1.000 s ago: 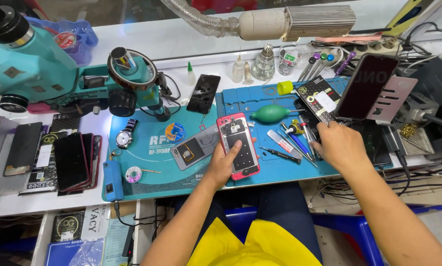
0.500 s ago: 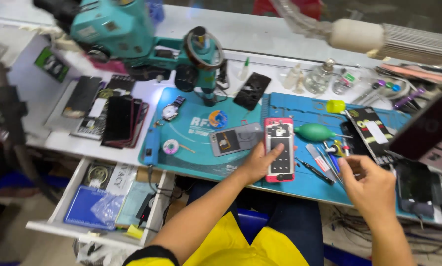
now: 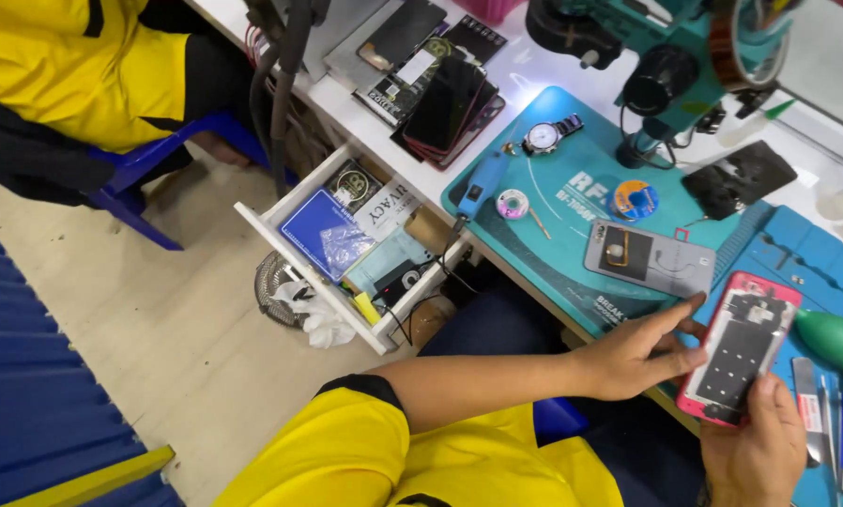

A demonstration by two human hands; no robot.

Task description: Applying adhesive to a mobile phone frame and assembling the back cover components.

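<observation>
A red-framed phone with its back off lies tilted on the blue mat at the right. My left hand pinches its left edge, index finger stretched toward a grey phone back panel. My right hand grips the phone's lower end, thumb resting on its exposed inside. Both forearms come out of yellow sleeves.
A teal work mat carries a wristwatch, solder spool and microscope base. Stacked phones lie further left. An open white drawer juts out below the bench. Green blower and tools lie right. Another person in yellow sits top left.
The view has swung left and down toward the drawer and floor. My right hand left the tools and took the phone's lower end. My left hand stays at the phone.
</observation>
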